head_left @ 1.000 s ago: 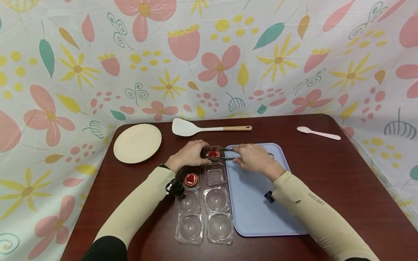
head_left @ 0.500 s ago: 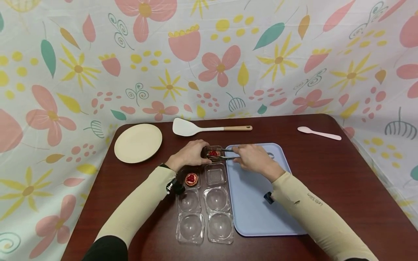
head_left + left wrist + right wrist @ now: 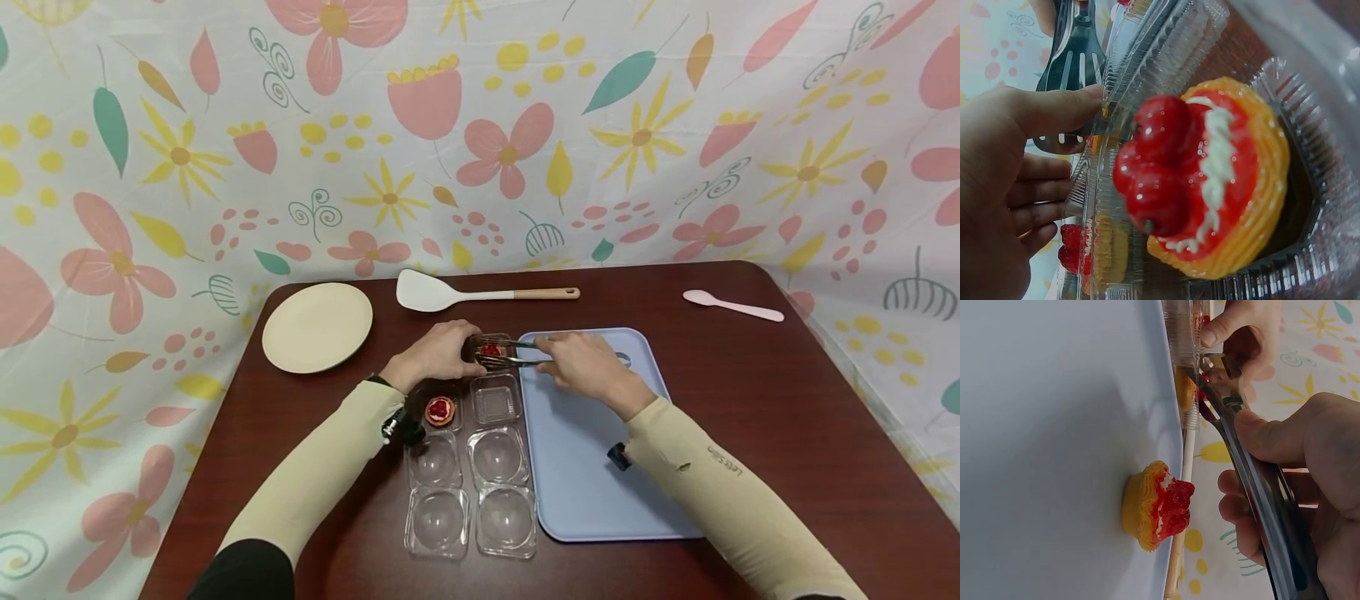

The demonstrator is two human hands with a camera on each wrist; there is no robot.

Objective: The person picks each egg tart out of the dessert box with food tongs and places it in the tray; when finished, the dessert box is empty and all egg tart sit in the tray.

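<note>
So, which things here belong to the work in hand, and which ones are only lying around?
Likely in the job:
tongs in the right hand
tarts
clear boxes
blue tray

Likely just lying about:
plate
spatula
spoon

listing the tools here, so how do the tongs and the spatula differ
The tongs are shiny metal; the spatula is white with a wood-coloured handle. The tongs have two slotted ends; the spatula has one solid head. The tongs are held in the right grip; the spatula lies on the table. Both are long kitchen tools.
</note>
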